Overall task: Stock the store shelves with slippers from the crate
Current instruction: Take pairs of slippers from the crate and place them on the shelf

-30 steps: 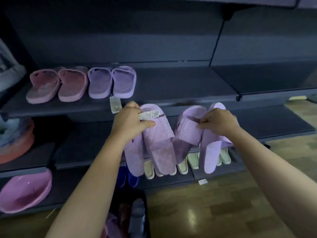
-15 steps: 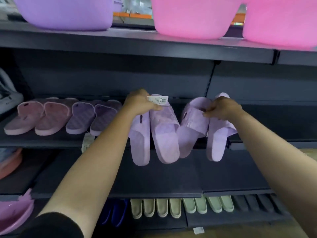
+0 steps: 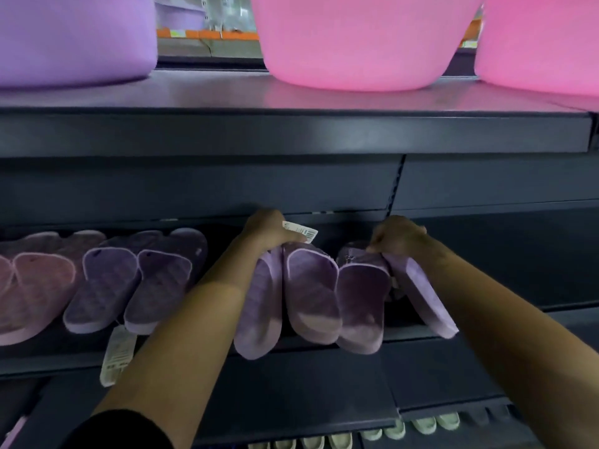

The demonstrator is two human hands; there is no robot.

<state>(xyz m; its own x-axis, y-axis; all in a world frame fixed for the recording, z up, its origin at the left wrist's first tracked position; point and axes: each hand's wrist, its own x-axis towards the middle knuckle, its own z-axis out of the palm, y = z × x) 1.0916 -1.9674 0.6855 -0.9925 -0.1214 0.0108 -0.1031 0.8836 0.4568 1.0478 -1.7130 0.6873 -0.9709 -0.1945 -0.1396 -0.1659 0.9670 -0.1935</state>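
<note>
Left grip (image 3: 272, 231) clasps one lilac slipper pair (image 3: 311, 296) by the straps. Right grip (image 3: 398, 236) pinches the second pair (image 3: 363, 296). The heels of both pairs overhang the shelf (image 3: 48, 362) edge.

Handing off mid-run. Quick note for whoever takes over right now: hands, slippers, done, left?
Left hand grips a lilac pair by its far end; right hand grips a second lilac pair.
Both pairs are tilted over the middle shelf, near ends past its front edge, not released.
Done: pink pair and purple pair lie on that shelf, to the left.
Left: set both held pairs down beside them. Crate is out of view.
</note>
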